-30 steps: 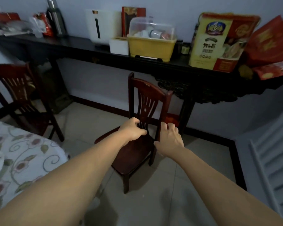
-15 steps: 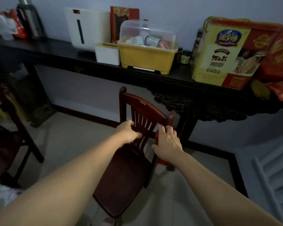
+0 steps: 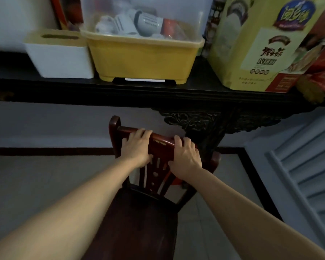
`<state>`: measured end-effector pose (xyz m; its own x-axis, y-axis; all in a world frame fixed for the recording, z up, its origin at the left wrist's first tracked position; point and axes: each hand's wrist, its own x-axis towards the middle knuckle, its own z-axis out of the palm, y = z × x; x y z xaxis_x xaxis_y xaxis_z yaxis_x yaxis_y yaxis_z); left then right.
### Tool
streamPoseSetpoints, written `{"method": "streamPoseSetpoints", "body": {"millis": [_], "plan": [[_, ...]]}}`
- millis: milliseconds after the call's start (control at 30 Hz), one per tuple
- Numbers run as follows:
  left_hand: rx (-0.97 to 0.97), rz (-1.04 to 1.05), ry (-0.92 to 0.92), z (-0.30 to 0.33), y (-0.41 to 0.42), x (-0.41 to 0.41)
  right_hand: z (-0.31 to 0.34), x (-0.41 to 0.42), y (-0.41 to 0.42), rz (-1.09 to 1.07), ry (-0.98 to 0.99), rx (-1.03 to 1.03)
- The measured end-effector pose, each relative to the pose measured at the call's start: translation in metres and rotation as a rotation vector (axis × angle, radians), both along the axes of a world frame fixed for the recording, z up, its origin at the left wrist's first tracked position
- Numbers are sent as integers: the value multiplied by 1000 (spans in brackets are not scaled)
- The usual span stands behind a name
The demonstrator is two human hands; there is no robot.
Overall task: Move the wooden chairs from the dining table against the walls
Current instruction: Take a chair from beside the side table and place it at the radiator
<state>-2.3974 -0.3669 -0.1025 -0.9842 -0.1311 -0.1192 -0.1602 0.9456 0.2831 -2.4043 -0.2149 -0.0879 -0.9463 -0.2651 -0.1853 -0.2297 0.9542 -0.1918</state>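
GRIP: I see my left hand point(image 3: 138, 149) and right hand point(image 3: 185, 156) both wrapped tight over the top rail of the dark red wooden chair point(image 3: 139, 218) | WHERE: chair back sits under the black carved side table point(image 3: 158, 92), near the wall | RISK: I think pushing more may bump the table leg or pinch my fingers point(image 3: 178, 140) | POSE: both arms straight out, palms down.
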Motion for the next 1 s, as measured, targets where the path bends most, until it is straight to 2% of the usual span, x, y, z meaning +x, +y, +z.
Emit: {"method": "streamPoseSetpoints", "body": {"millis": [200,300,633,800,1000], "plan": [[-194,-157,-34,-22,-16,-54,-24,-31,-8,-86,-53,106],[-291,-239,27,-28,-18,-65,-30,-38,-10,-119,27,109],[-350,-433,22,-14,-27,-56,-22,-26,-1,-18,115,64],[-409,-500,-40,14,-4,-35,-7,1,22,42,124,41],[-502,-664,-11,50,68,-9,16,40,89,29,80,42]]}}
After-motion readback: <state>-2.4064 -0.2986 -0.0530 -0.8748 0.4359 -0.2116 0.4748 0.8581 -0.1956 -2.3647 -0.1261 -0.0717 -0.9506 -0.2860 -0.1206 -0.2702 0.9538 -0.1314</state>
